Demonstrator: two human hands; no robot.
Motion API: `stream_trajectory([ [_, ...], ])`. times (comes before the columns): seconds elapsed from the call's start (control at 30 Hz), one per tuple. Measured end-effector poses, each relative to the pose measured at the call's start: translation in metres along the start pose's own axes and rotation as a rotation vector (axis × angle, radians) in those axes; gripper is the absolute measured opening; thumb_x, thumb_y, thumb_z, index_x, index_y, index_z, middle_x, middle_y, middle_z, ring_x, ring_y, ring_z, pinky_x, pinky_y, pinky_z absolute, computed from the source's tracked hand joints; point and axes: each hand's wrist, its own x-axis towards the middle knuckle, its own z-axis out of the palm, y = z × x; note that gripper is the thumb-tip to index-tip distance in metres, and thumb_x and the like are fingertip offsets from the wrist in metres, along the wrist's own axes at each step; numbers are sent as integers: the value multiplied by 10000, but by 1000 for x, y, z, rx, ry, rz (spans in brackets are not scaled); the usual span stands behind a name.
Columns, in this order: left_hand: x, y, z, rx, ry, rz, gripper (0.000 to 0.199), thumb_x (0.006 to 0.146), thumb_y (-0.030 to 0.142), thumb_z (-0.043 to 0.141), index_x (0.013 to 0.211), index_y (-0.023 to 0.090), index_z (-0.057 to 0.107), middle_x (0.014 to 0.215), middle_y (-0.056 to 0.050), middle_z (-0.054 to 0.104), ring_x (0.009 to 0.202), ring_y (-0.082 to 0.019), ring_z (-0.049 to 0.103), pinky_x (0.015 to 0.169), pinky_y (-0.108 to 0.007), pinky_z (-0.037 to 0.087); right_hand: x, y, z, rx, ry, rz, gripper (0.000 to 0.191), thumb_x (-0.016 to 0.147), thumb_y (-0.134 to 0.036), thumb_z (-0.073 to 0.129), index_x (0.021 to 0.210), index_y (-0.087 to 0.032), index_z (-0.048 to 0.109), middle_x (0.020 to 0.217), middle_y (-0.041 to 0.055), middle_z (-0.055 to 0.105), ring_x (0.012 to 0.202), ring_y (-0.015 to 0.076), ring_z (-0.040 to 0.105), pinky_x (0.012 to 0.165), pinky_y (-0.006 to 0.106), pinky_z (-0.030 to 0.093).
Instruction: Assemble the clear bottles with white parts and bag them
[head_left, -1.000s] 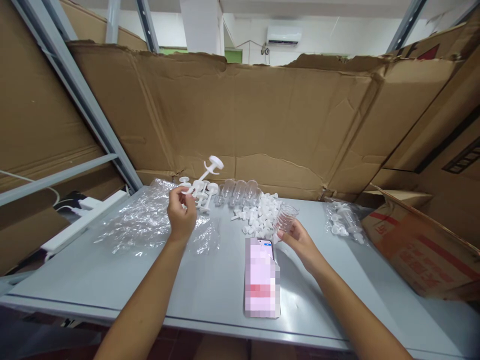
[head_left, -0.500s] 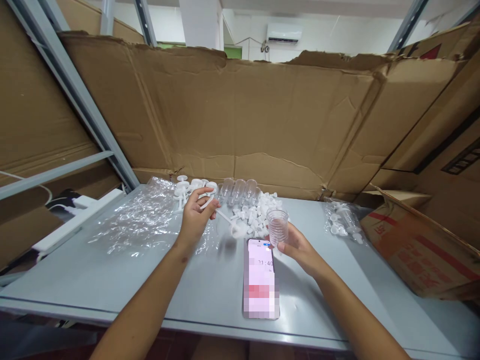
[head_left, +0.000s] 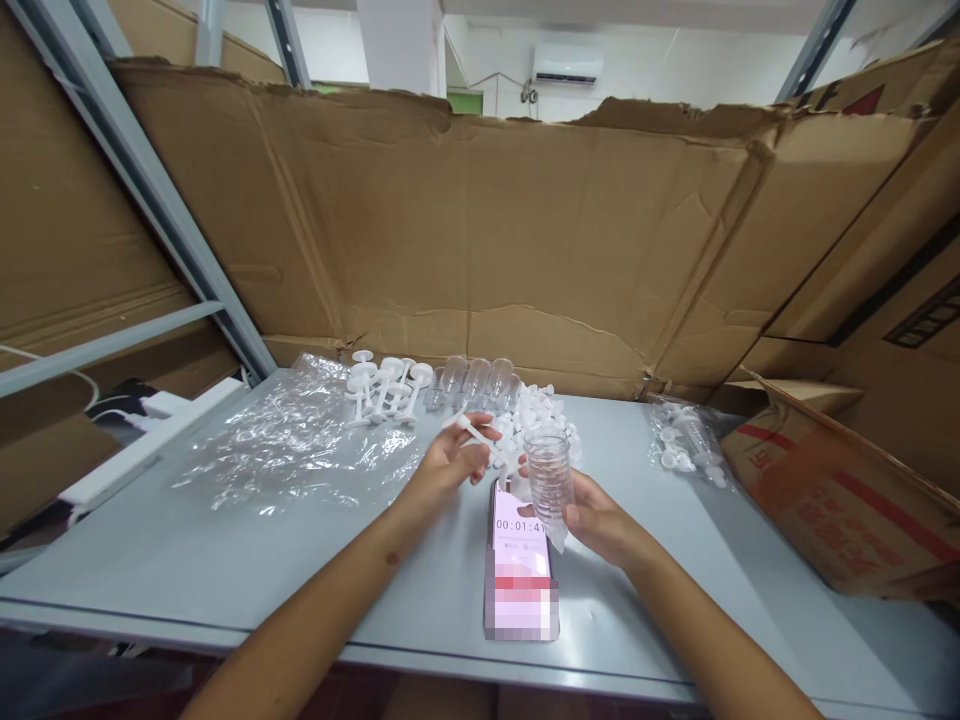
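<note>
Well behind the table edge, the left hand pinches a white plunger; the right hand grips a clear tube, open room to its right.

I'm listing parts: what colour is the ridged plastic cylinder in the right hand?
The ridged plastic cylinder is transparent, colourless; head view shows it best.

Pale grey metal table, backed on its far side by a creased cardboard panel with a torn upper edge. Left: slanting grey metal post. Beyond the panel: white wall, pillar and air conditioner. Near: dark reddish floor.
</note>
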Motion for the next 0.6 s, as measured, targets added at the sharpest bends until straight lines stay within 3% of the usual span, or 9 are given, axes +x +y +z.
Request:
stream_trajectory([
  [0.13,-3,-11,5,158,-116,-115,401,696,344,677,1051,191,571,832,-38,614,640,-106,527,592,-231,386,-1,-1,0,-21,14,1,540,716,-387,672,1210,-243,511,1353,74,427,1151,263,479,951,440,381],
  [0.3,-4,-12,8,173,-36,-50,247,705,306,666,910,178,614,820,-42,625,703,-133,541,620,-239,412,-1,-4,7,-70,22,-2,606,699,-415,672,1241,-230,474,1322,92,454,1160,286,463,919,471,412],
  [0.43,-2,-8,6,145,68,-4,198,695,278,672,869,195,626,865,-30,627,738,-133,549,646,-230,420,0,-10,5,-136,145,-54,580,695,-467,651,1202,-235,492,1333,95,440,1108,287,513,905,453,423],
  [0.5,-1,-5,4,108,107,15,186,688,261,679,853,193,628,884,-26,623,777,-134,555,687,-229,425,1,-14,1,-192,242,-71,543,708,-473,632,1170,-224,494,1227,105,528,1001,269,577,872,442,441],
  [0.6,0,-3,2,14,132,-4,179,701,260,669,849,182,608,860,-24,618,758,-124,565,723,-245,439,1,-18,-6,-342,370,-94,432,756,-417,600,1116,-215,476,895,65,630,762,201,609,751,379,478],
])
